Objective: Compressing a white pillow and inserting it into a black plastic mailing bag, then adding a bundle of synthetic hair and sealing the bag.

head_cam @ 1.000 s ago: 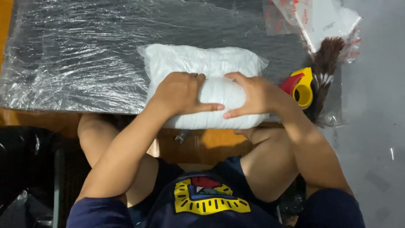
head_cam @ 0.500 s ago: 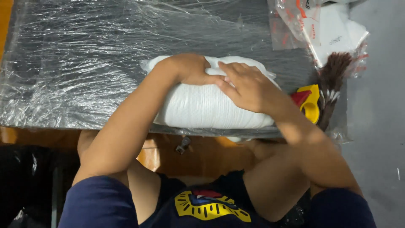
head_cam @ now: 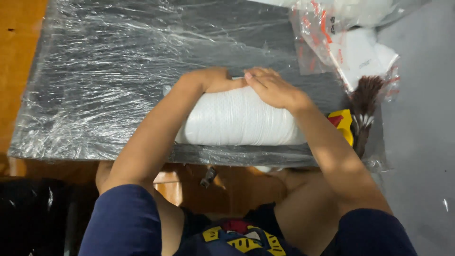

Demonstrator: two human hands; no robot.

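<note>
White roll (head_cam: 237,118), fine dotted weave pattern, centre. Dark grey board (head_cam: 118,61) under glossy clear film, silvery crinkle streaks, 10 o'clock. Orange-brown wood floor (head_cam: 19,47), far 9 o'clock. Clear bag (head_cam: 327,38), red print, white contents, 1 o'clock. Yellow-and-red toy (head_cam: 342,124), dark brown tuft with white tips, 3 o'clock. Navy sleeves (head_cam: 121,223), yellow-red emblem on shirt, 6 o'clock. Grey surface (head_cam: 422,142), 3 o'clock edge.
</note>
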